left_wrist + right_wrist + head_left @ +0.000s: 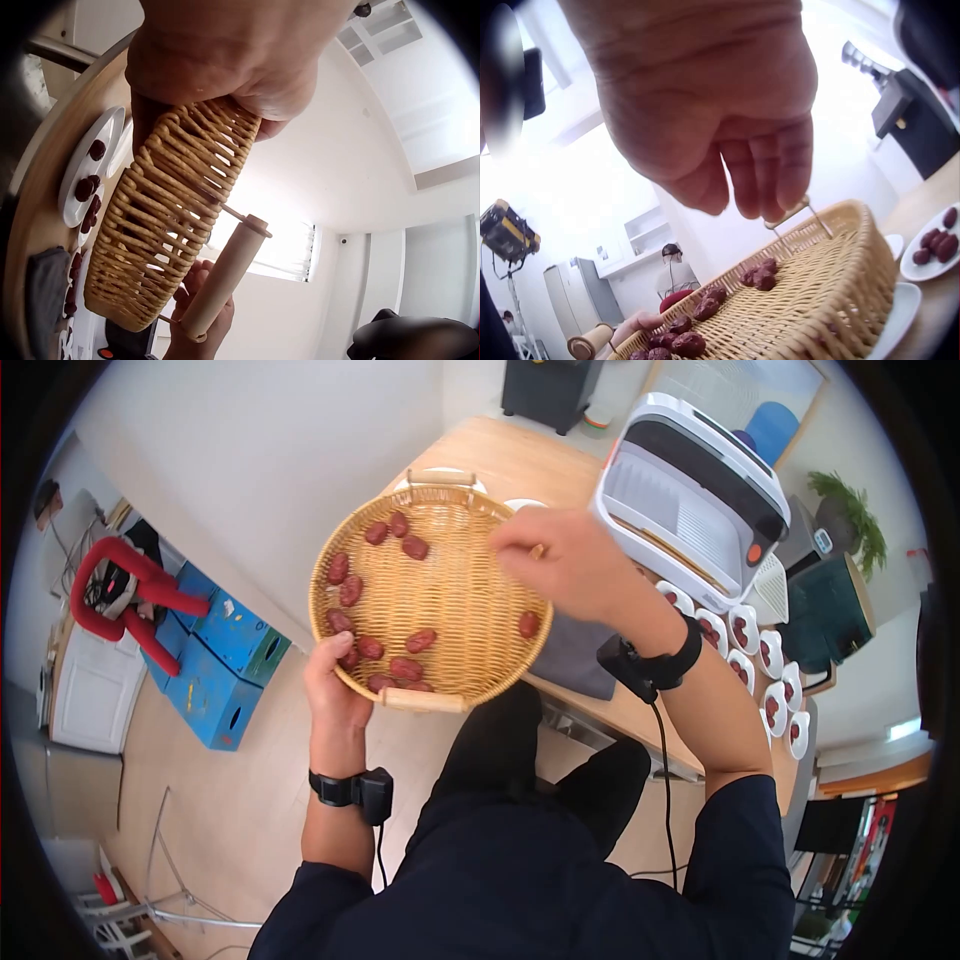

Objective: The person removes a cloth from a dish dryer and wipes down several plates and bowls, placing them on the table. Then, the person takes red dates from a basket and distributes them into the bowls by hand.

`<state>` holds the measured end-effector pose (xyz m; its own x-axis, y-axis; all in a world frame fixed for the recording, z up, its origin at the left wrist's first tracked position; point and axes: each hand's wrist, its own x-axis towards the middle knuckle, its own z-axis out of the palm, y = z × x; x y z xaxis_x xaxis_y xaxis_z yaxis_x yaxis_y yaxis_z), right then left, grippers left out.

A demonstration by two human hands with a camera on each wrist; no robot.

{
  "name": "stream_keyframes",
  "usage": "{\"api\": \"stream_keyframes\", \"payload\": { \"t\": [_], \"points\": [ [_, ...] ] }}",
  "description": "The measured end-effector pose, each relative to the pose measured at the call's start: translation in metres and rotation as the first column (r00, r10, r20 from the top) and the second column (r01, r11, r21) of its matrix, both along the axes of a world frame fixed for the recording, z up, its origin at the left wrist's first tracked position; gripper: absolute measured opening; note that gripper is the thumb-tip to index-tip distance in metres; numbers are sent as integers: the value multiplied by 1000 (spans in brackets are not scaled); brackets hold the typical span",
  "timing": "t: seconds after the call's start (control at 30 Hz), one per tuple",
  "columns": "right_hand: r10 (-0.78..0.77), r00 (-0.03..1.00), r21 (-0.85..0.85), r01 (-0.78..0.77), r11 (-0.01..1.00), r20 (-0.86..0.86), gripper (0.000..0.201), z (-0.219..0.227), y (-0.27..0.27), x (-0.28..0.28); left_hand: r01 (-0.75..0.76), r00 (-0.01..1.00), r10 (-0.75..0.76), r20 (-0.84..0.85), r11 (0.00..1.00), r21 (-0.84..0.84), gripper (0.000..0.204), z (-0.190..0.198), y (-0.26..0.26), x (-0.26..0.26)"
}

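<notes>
A round woven basket (465,595) with wooden handles is held tilted above the floor beside the table. My left hand (333,685) grips its rim at the near left, with the thumb over the edge. Several wrinkled red dates (350,591) lie in the basket, mostly along its left and near side; one sits by the right rim. Over the basket's right part hovers my right hand (565,565), fingers pointing down and loosely bent. Nothing shows between those fingers in the right wrist view, where the dates (688,343) lie below and to the left.
Several small white dishes (743,628) with dates stand on the wooden table (490,448) at right. Behind them is a white and grey open-lidded box (690,500). A grey cloth (570,655) lies at the table's near edge. Blue boxes (215,690) stand on the floor at left.
</notes>
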<state>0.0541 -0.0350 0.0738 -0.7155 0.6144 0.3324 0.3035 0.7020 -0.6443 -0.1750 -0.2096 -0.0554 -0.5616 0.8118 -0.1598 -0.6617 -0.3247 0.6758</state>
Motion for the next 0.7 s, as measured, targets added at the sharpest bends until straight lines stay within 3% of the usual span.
{"api": "stream_keyframes", "payload": {
  "t": [0.07,0.1,0.13,0.17,0.2,0.33,0.4,0.63,0.7],
  "points": [
    [97,965,318,-175,932,246,31,-8,-8,5,152,988,-152,-15,988,26,37,-4,7,19],
    [24,932,336,-154,929,362,37,-10,-7,5,184,983,-184,-10,983,22,39,-2,13,35],
    [10,932,336,-141,931,363,37,-9,-7,7,214,977,-214,-3,977,19,42,0,16,47],
    [-102,875,318,-62,946,474,34,-6,-8,9,324,946,-324,-12,942,88,48,-2,22,53],
    [-203,790,307,19,951,578,30,-4,-7,13,336,942,-336,-13,938,90,55,-5,23,68],
    [-296,759,290,147,946,580,31,-15,6,34,469,871,-489,53,858,207,59,-9,35,111],
    [-208,804,209,107,972,557,47,-16,9,47,488,864,-503,34,851,194,56,0,38,128],
    [-125,826,97,85,992,550,56,-12,-11,67,567,812,-583,13,795,213,49,3,50,157],
    [22,877,50,-53,997,480,57,-11,-16,70,570,811,-585,3,792,218,49,6,53,159]
  ]
}}
